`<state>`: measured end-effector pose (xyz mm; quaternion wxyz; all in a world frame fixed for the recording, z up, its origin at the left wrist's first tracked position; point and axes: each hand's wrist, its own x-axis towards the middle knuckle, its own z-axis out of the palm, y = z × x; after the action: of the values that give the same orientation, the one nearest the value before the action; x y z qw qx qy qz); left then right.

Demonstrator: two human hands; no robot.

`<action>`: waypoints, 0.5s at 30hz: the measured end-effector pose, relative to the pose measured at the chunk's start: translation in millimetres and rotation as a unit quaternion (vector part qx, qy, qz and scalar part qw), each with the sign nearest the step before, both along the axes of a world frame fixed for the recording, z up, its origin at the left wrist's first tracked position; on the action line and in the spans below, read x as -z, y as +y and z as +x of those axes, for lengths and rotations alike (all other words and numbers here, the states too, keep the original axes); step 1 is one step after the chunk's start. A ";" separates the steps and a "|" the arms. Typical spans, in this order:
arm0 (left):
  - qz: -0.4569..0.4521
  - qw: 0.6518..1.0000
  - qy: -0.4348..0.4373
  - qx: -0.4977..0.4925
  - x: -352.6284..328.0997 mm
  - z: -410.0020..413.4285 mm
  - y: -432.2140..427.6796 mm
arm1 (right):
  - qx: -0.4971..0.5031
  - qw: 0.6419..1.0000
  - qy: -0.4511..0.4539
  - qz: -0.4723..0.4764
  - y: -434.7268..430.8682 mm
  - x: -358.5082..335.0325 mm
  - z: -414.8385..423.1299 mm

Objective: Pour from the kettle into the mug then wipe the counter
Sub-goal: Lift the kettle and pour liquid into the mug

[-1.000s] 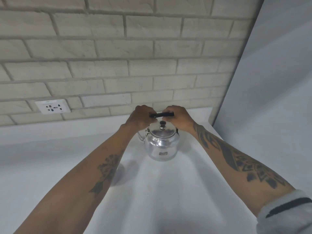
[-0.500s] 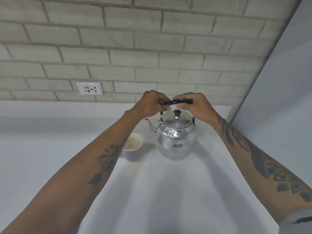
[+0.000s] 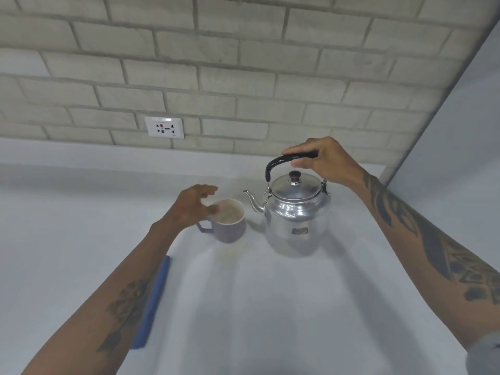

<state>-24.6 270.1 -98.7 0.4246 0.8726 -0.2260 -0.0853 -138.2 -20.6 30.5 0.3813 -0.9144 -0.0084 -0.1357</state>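
A shiny metal kettle with a black arched handle stands upright on the white counter, its spout pointing left. My right hand grips the right end of that handle. Left of the spout sits a pale purple mug with a white inside and its handle turned left. My left hand hovers over the mug's left rim, fingers spread, holding nothing. A blue cloth lies on the counter, partly hidden under my left forearm.
A pale brick wall runs along the back, with a white socket left of the mug. A plain grey panel closes off the counter on the right.
My left hand let go of the kettle handle and moved left over the mug. The view shifted, bringing the mug and the blue cloth into sight. My right hand keeps its grip.
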 end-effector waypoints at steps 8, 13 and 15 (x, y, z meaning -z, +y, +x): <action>0.052 0.996 -0.023 -0.062 42.4 -3.8 12.8 | -0.026 0.995 0.037 -0.091 21.9 -7.7 6.1; 0.058 0.992 -0.043 -0.103 39.7 -13.3 8.3 | -0.042 0.988 0.052 -0.139 35.1 -14.3 9.3; 0.052 0.991 -0.040 -0.114 41.4 -15.0 6.9 | -0.047 0.984 0.054 -0.164 41.1 -16.7 11.3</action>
<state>-39.6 277.0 -140.1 0.3757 0.9165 -0.1369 -0.0129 -126.9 20.5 47.2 0.2323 -0.9690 -0.0529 -0.0650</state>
